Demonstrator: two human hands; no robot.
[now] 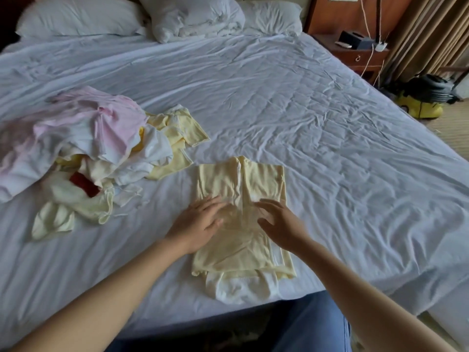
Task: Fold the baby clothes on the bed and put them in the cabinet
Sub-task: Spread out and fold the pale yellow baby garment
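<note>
Hands, two of them and both mine, are palm down with fingers straight, holding nothing. My left hand (200, 223) presses the left half of one pale yellow garment (241, 184); my right hand (279, 224), slightly blurred, is on its right half. That garment lies folded into a long strip near the front edge of the bed (330, 148), straight before me, with one white piece (238, 285) poking out from under its near end. To the left, apart from it, sits one heap of baby clothes (83, 148), unfolded: pink, white and pale yellow cloth so tangled that I cannot count the pieces, plus one red patch (85, 184) too blurred to read. At the head of the wrinkled white sheet are two pillows (76, 16) with one bunched duvet (193, 19) between them. Beyond the right side stand one wooden nightstand (355, 54) carrying one black box (355, 39), one tan curtain (431, 34), and one yellow machine (426, 102) on the floor. My jeans (317, 326) show at the bottom.
</note>
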